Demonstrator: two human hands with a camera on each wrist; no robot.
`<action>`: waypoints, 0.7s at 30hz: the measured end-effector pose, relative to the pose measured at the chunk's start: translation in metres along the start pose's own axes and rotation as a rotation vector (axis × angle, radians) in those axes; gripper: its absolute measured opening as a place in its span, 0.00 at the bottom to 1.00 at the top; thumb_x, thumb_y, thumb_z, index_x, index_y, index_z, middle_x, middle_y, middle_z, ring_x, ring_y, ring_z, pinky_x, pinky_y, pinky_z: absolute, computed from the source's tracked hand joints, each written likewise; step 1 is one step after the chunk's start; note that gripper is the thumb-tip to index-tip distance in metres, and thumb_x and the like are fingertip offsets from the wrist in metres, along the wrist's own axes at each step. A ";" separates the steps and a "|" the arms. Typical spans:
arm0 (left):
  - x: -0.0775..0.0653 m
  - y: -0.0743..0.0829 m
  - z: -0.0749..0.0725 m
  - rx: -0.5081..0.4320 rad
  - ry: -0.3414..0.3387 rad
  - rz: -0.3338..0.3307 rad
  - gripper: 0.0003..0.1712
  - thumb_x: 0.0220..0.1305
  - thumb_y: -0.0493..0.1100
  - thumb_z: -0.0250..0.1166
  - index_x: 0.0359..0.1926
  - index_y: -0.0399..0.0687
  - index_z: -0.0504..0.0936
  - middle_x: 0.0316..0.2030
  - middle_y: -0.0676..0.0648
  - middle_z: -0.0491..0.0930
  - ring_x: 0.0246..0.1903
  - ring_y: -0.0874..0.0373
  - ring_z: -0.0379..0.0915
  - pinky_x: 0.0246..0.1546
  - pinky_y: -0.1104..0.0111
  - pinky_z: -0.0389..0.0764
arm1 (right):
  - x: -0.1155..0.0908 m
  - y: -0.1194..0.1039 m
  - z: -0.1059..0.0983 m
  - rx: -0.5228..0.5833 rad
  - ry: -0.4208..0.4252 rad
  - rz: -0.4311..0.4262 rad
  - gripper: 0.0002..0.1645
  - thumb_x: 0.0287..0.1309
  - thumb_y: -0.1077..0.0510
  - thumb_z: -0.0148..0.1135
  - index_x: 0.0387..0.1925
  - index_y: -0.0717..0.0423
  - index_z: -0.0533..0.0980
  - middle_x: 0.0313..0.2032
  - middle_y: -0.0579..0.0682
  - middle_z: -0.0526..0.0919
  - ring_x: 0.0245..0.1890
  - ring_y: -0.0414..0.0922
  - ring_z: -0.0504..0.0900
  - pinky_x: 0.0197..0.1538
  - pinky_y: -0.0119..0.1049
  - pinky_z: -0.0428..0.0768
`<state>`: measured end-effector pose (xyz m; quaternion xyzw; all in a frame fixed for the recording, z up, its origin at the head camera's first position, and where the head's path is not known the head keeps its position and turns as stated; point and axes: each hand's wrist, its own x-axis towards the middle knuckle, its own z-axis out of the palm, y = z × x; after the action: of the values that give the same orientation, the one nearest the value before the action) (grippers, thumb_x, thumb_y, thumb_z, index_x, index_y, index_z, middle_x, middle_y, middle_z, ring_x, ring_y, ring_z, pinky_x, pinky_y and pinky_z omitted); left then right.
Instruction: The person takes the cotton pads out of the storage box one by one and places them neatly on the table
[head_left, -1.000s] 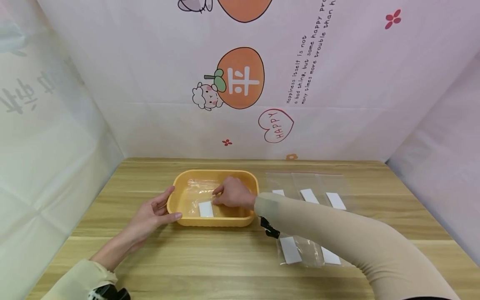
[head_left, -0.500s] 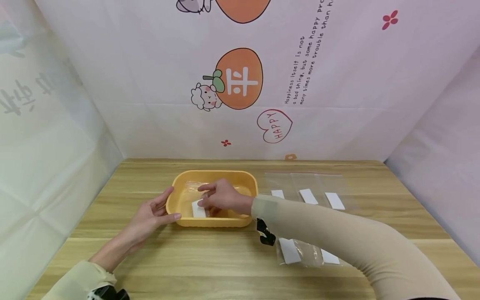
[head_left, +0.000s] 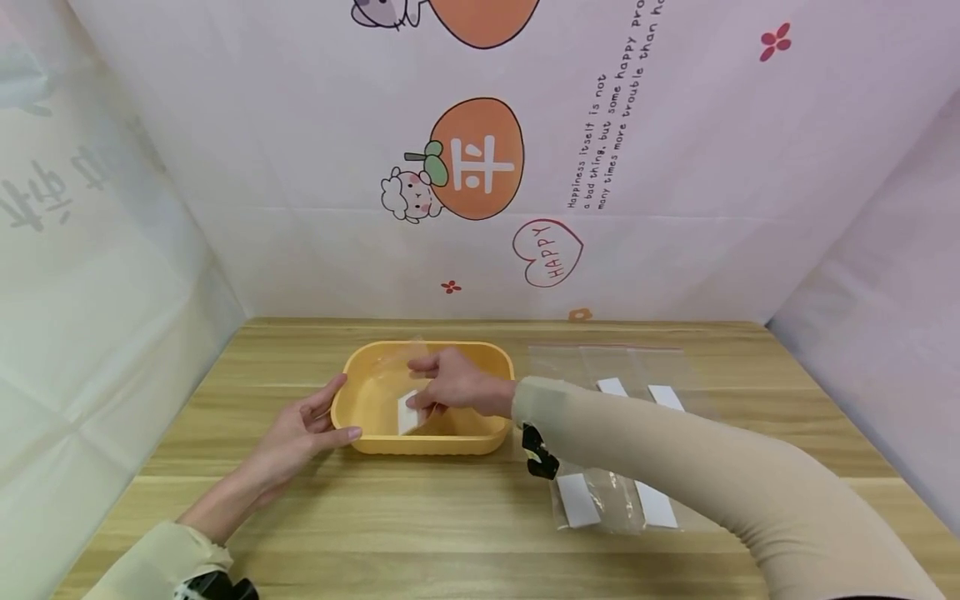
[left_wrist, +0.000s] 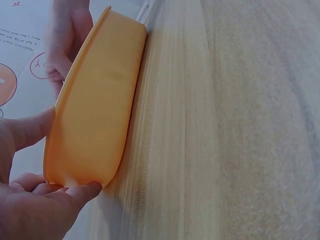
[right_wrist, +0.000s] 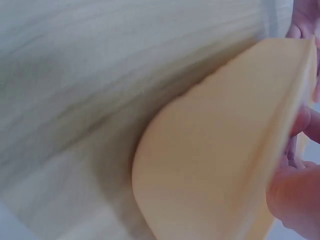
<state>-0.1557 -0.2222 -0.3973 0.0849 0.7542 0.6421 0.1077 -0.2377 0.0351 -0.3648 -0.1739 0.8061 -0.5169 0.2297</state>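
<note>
A yellow plastic basin (head_left: 431, 446) stands on the wooden table. My left hand (head_left: 303, 429) grips its left end, with the thumb at the front rim and the fingers round the end wall; the left wrist view shows the fingertips (left_wrist: 92, 190) against the outside of the wall. Inside the basin, my right hand (head_left: 461, 385) pinches a clear zip bag with a white rectangular piece (head_left: 407, 414) in it. The bag is tilted up, its see-through top rising near the back rim. In the right wrist view the basin wall hides most of the right hand (right_wrist: 295, 195).
Right of the basin, several clear bags (head_left: 611, 500) with white rectangular pieces lie in two rows on the table (head_left: 375, 525); the right sleeve (head_left: 645, 425) crosses over them. A printed white cloth (head_left: 322, 250) hangs behind the table, with cloth walls at both sides.
My right hand first reached left to the bag in the basin, took hold of it, and has tilted it up and slightly right. The left hand stays on the basin.
</note>
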 end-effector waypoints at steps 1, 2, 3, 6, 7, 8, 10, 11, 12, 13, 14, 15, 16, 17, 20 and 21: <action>0.000 0.000 0.000 0.000 0.001 -0.002 0.55 0.70 0.37 0.72 0.84 0.37 0.44 0.82 0.35 0.41 0.77 0.37 0.51 0.61 0.73 0.74 | -0.002 -0.002 -0.004 -0.003 -0.001 -0.003 0.44 0.61 0.70 0.74 0.75 0.66 0.67 0.57 0.61 0.86 0.21 0.45 0.84 0.26 0.30 0.82; 0.000 0.000 0.000 0.000 0.001 -0.002 0.55 0.70 0.37 0.72 0.84 0.37 0.44 0.82 0.35 0.41 0.77 0.37 0.51 0.61 0.73 0.74 | -0.003 -0.003 -0.007 -0.006 -0.002 -0.009 0.44 0.60 0.70 0.74 0.76 0.66 0.67 0.63 0.61 0.82 0.22 0.45 0.84 0.27 0.30 0.82; 0.000 -0.001 0.000 0.002 0.003 -0.001 0.55 0.70 0.37 0.72 0.84 0.36 0.44 0.82 0.34 0.41 0.77 0.36 0.51 0.61 0.73 0.74 | -0.006 -0.005 -0.011 -0.016 -0.007 -0.013 0.44 0.61 0.70 0.74 0.76 0.65 0.66 0.68 0.61 0.77 0.22 0.46 0.84 0.27 0.30 0.82; -0.001 -0.001 0.000 0.004 0.010 -0.003 0.56 0.69 0.37 0.73 0.84 0.37 0.44 0.82 0.35 0.41 0.77 0.36 0.52 0.60 0.74 0.74 | -0.011 -0.011 -0.019 -0.031 -0.016 -0.017 0.46 0.61 0.70 0.74 0.77 0.63 0.65 0.73 0.60 0.72 0.22 0.45 0.85 0.27 0.30 0.80; -0.001 -0.002 -0.001 0.006 0.013 -0.005 0.56 0.69 0.37 0.73 0.84 0.37 0.44 0.82 0.35 0.41 0.77 0.37 0.52 0.60 0.75 0.74 | -0.013 -0.013 -0.022 -0.038 -0.016 -0.015 0.46 0.60 0.70 0.75 0.77 0.63 0.65 0.73 0.59 0.72 0.22 0.45 0.85 0.27 0.30 0.80; -0.001 -0.002 -0.001 0.009 0.015 -0.005 0.56 0.69 0.37 0.73 0.84 0.37 0.44 0.82 0.35 0.41 0.77 0.37 0.52 0.60 0.75 0.74 | -0.015 -0.015 -0.025 -0.039 -0.015 -0.015 0.47 0.60 0.69 0.75 0.78 0.62 0.65 0.73 0.58 0.72 0.22 0.45 0.85 0.27 0.29 0.80; -0.002 -0.002 -0.001 0.010 0.018 -0.008 0.56 0.69 0.37 0.73 0.84 0.38 0.44 0.82 0.36 0.41 0.76 0.38 0.52 0.60 0.76 0.73 | -0.019 -0.020 -0.031 -0.039 -0.017 -0.015 0.47 0.60 0.70 0.75 0.78 0.62 0.64 0.72 0.58 0.73 0.22 0.44 0.85 0.27 0.29 0.79; -0.002 -0.002 -0.001 0.011 0.017 -0.008 0.56 0.69 0.37 0.73 0.84 0.38 0.44 0.82 0.36 0.41 0.77 0.38 0.52 0.60 0.76 0.73 | -0.021 -0.022 -0.034 -0.038 -0.016 -0.018 0.47 0.60 0.70 0.75 0.78 0.62 0.64 0.72 0.58 0.73 0.23 0.45 0.85 0.27 0.29 0.79; -0.002 -0.002 -0.001 0.013 0.017 -0.008 0.56 0.69 0.37 0.73 0.84 0.38 0.45 0.82 0.36 0.41 0.76 0.38 0.53 0.60 0.76 0.73 | -0.022 -0.023 -0.037 -0.033 -0.016 -0.021 0.48 0.60 0.70 0.75 0.78 0.62 0.64 0.72 0.58 0.73 0.23 0.45 0.86 0.27 0.29 0.79; -0.002 -0.002 0.000 0.015 0.019 -0.007 0.56 0.69 0.37 0.73 0.84 0.38 0.45 0.82 0.36 0.42 0.76 0.38 0.53 0.60 0.76 0.73 | -0.024 -0.025 -0.041 -0.029 -0.015 -0.022 0.48 0.60 0.70 0.75 0.78 0.61 0.64 0.72 0.58 0.73 0.23 0.46 0.86 0.27 0.29 0.79; -0.002 -0.002 0.000 0.016 0.018 -0.006 0.56 0.69 0.37 0.73 0.84 0.38 0.45 0.82 0.36 0.42 0.76 0.38 0.53 0.60 0.75 0.73 | -0.026 -0.025 -0.045 -0.026 -0.016 -0.025 0.48 0.60 0.70 0.75 0.79 0.61 0.64 0.72 0.58 0.73 0.24 0.46 0.86 0.27 0.29 0.80; -0.002 -0.001 0.000 0.020 0.018 -0.005 0.56 0.69 0.38 0.73 0.84 0.38 0.45 0.82 0.36 0.42 0.76 0.37 0.53 0.60 0.75 0.73 | -0.028 -0.025 -0.048 -0.026 -0.017 -0.029 0.48 0.61 0.69 0.75 0.79 0.61 0.64 0.73 0.58 0.72 0.24 0.47 0.86 0.28 0.30 0.80; -0.002 -0.001 0.000 0.025 0.018 -0.006 0.56 0.69 0.38 0.73 0.84 0.38 0.45 0.82 0.35 0.42 0.76 0.37 0.53 0.61 0.75 0.73 | -0.029 -0.025 -0.052 -0.028 -0.014 -0.030 0.48 0.61 0.69 0.75 0.79 0.61 0.64 0.73 0.58 0.72 0.25 0.47 0.86 0.28 0.30 0.80; -0.001 -0.001 0.000 0.028 0.020 -0.010 0.56 0.69 0.38 0.73 0.84 0.38 0.45 0.82 0.35 0.42 0.76 0.37 0.53 0.61 0.74 0.73 | -0.032 -0.025 -0.056 -0.028 -0.012 -0.028 0.48 0.61 0.68 0.75 0.79 0.60 0.64 0.73 0.57 0.72 0.25 0.47 0.86 0.29 0.31 0.81; -0.001 -0.001 0.001 0.037 0.026 -0.018 0.56 0.69 0.39 0.74 0.84 0.39 0.45 0.82 0.36 0.43 0.76 0.38 0.53 0.61 0.75 0.73 | -0.041 -0.024 -0.069 -0.043 -0.003 -0.031 0.48 0.61 0.67 0.75 0.79 0.58 0.65 0.74 0.56 0.72 0.26 0.47 0.86 0.32 0.33 0.82; 0.000 -0.001 0.001 0.039 0.027 -0.019 0.57 0.68 0.39 0.74 0.84 0.39 0.45 0.82 0.36 0.43 0.76 0.38 0.53 0.60 0.76 0.73 | -0.045 -0.024 -0.072 -0.044 -0.002 -0.030 0.48 0.61 0.67 0.75 0.79 0.57 0.65 0.74 0.55 0.71 0.26 0.46 0.86 0.33 0.34 0.82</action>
<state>-0.1550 -0.2215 -0.3982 0.0708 0.7689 0.6272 0.1019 -0.2387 0.1033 -0.3080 -0.1915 0.8144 -0.5022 0.2187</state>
